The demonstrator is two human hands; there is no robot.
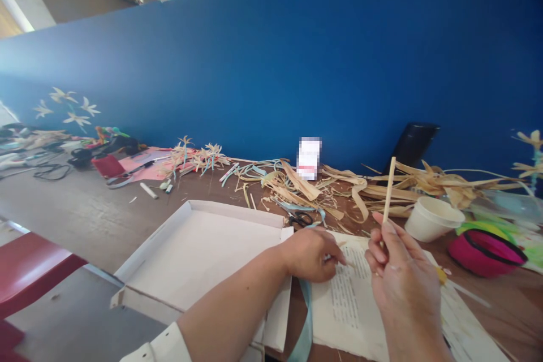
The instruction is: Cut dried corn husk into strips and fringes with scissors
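My right hand (pixel 403 271) is raised over the printed paper (pixel 348 317), its fingers closed around a thin pale wooden stick (pixel 389 189) that points upward. Lower and to the left, my left hand (pixel 314 254) hovers over or rests on the paper's upper left part, fingers curled in a pinch. Something small and pale shows at its fingertips, too blurred to name. Just behind this hand lie dark-handled scissors (pixel 300 218). A light blue ribbon (pixel 306 317) runs down beside the paper, below my left wrist.
An open white box lid (pixel 220 243) lies to the left. Dried husk strips (pixel 297 184) spread along the blue partition (pixel 271 68). A phone (pixel 309 158) leans there. At right stand a white cup (pixel 435 219) and a pink pouch (pixel 486 254). A red chair (pixel 34 271) is at lower left.
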